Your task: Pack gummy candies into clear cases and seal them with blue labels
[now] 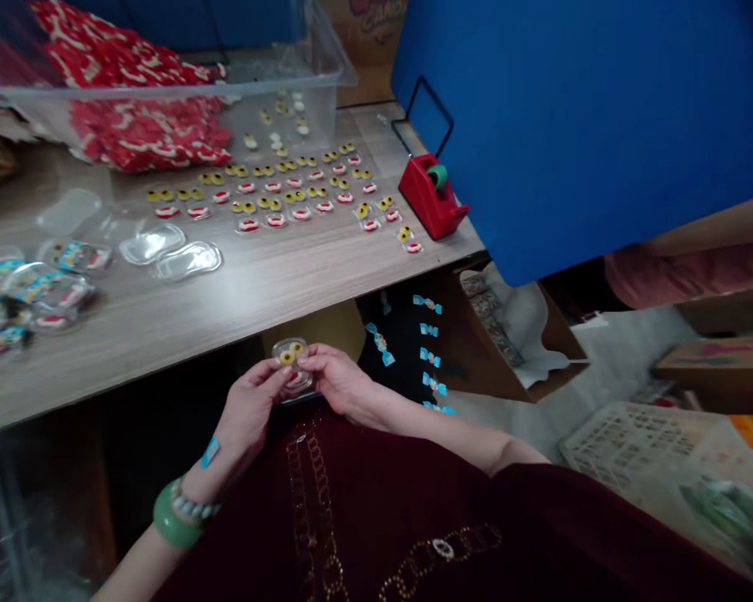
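"Above the lap (389,502), just off the near edge of the tabletop (326,276), what does each grip hold?"

"Left hand (248,411): thumb and fingers pinch the left side of the clear case (297,390). Right hand (340,380): the same at its right side. Yellow eye pieces (287,357) and a red mouth piece (294,378) show within."

"Possible faults?"

"Left: the wrist sticker (209,452) may peel if rubbed. Centre: uneven pressure may tilt the case and shift its contents. Right: the right forearm (423,425) may disturb the nearby blue stickers (430,358)."

"Surroundings?"

"Left to right: piled filled cases (43,288); the clear tub (317,92), blocking the far side; empty shells (188,261); rows of candy pieces (294,182); the red tape dispenser (432,201); the blue panel (590,125), obstructing far-right access."
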A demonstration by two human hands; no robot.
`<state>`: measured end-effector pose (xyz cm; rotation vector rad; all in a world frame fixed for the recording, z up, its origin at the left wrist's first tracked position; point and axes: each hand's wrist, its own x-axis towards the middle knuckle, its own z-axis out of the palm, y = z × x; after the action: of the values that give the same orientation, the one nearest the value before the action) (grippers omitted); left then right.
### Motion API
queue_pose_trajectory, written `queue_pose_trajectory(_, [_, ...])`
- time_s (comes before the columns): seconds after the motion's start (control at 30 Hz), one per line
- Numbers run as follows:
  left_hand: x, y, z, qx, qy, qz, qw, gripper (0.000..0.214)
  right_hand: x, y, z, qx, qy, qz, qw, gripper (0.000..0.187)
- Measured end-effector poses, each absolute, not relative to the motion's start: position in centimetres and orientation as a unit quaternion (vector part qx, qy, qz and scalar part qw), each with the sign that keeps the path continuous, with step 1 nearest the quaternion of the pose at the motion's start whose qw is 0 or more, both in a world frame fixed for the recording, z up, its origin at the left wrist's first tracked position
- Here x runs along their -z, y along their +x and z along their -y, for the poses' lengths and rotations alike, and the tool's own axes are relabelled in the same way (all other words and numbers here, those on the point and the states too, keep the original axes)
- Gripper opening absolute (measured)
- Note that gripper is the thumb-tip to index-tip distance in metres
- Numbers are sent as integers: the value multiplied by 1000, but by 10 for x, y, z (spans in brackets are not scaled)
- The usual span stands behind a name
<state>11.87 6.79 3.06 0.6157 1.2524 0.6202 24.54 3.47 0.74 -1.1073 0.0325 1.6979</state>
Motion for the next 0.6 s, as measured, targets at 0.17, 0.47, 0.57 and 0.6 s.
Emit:
queue_pose_trajectory(0.17, [-32, 125, -71, -280, 236, -572, 734, 42, -17, 264, -29, -679, -542, 146, 473, 15])
queue_pose_trajectory(0.47, [-22, 105, -74, -262, 263, -572, 731, 40, -13, 355, 6, -127, -841, 511, -122, 27])
queue_pose_trajectory(0.57, [-24, 102, -72, -249, 267, -559, 744, 41, 3, 349, 9, -111, -825, 534, -145, 26])
queue_pose_trajectory(0.6, [-25, 101, -72, -246, 268, -557, 746, 41, 7, 346, 9, -107, -822, 541, -143, 26])
